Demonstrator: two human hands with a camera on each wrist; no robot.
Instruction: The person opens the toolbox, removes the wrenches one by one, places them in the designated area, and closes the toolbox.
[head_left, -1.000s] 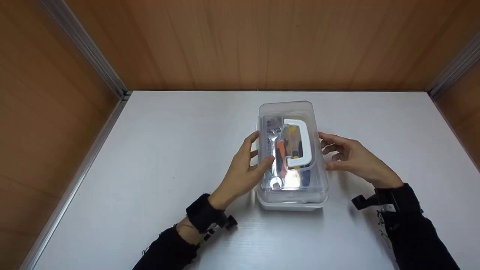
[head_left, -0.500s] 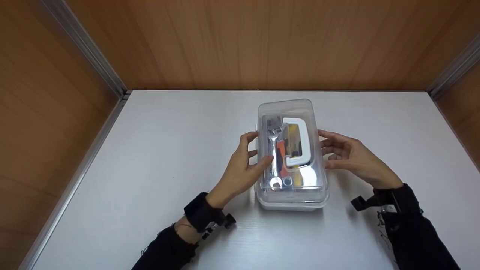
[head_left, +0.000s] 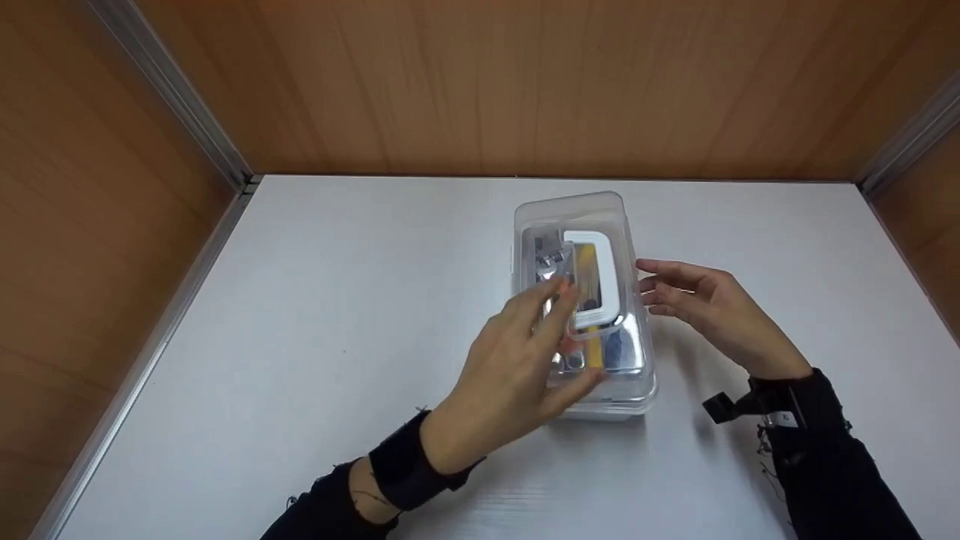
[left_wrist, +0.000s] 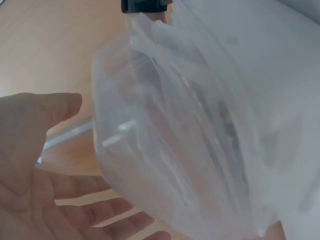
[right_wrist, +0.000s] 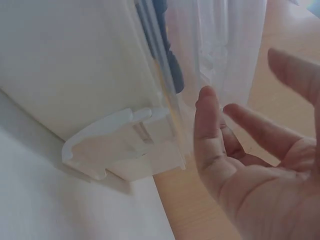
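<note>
So the white counter (head_left: 337,337) fills most of the head view, boxed in by wood-look walls (head_left: 487,82) with metal strips in the corners. Sitting a bit right of the middle, well toward the back wall, is a clear plastic box (head_left: 634,375) with its lid on and a white handle (head_left: 606,281) lying flat on top. Through the plastic you can make out a shiny wrench (head_left: 551,262) plus some orange, yellow and blue tools, too jumbled to tell apart. The left hand (head_left: 525,360) hovers over the near half of the lid, fingers stretched out toward the handle, grip released, nothing in it; I can't tell if the fingertips actually touch the lid. In the left wrist view that hand's palm (left_wrist: 30,170) is open just beside the blurry clear box wall (left_wrist: 175,140). The right hand (head_left: 705,307) is just beside the box's right side, fingers straight and loose, grip released too, apart from the plastic. The right wrist view shows a white latch (right_wrist: 115,145) on the box's side, near those open fingers (right_wrist: 207,130) but not touched.
</note>
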